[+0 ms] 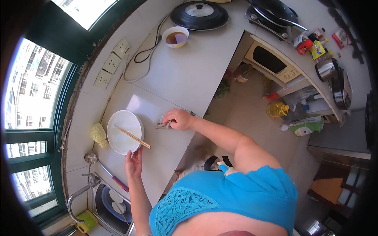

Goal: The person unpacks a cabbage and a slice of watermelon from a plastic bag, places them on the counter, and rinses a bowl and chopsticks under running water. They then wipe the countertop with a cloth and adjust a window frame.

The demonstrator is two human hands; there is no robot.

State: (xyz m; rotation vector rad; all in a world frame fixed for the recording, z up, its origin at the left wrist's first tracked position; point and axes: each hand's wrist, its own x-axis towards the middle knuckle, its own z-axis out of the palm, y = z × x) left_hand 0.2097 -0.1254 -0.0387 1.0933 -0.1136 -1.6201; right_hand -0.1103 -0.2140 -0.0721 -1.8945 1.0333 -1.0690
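Observation:
In my left hand (134,164) is the near rim of a large white bowl (122,138), held over the tiled countertop (165,165). A pair of wooden chopsticks (134,137) lies across the bowl, its thick ends jutting past the right rim. To the right of the bowl, my right hand (178,119) grips a crumpled greyish cloth (165,124) against the counter. Part of the cloth is hidden under my fingers.
A knotted yellowish plastic bag (98,134) sits against the wall, left of the bowl. Nearer are a ladle (109,171) and a sink (113,225) with dishes. Farther off stand a bowl of brown liquid (176,37), a black pan lid (203,22) and a cable (147,56).

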